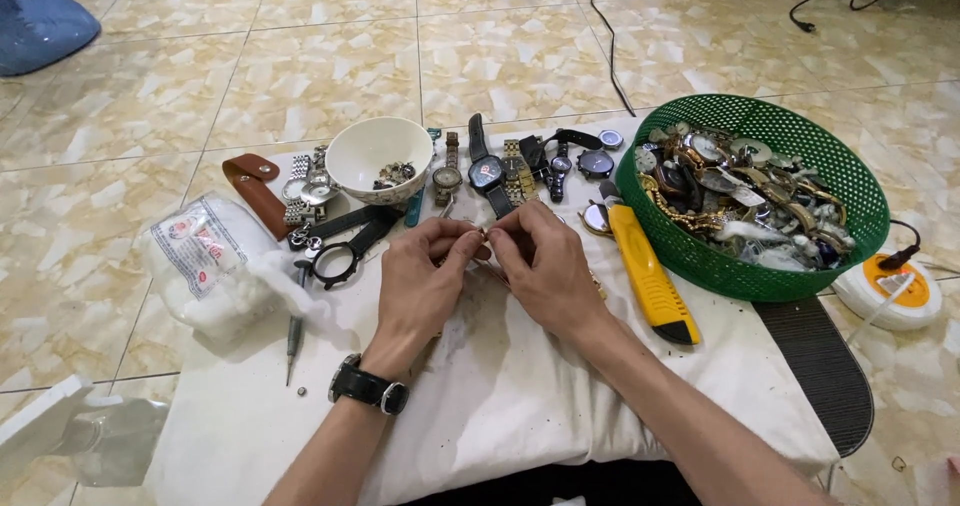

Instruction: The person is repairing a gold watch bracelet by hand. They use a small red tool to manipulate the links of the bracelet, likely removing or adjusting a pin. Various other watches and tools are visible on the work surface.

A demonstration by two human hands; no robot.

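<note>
Between the fingertips of the left hand (425,281) and right hand (545,271), a small gold-coloured watch part (483,234) is pinched, both hands closed narrowly on it above the white cloth (500,396). A slip could likely flick the tiny piece away among the watches (500,171) just beyond, or toward the yellow utility knife (650,281) beside the right hand.

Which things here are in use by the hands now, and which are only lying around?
In use:
- left hand and right hand, fingertips meeting on a small part, too small to identify
- white cloth under them

Lying about:
- green basket of watches
- yellow utility knife
- white bowl
- row of watches
- bag of cotton
- small screwdriver
- brown leather strap
</note>
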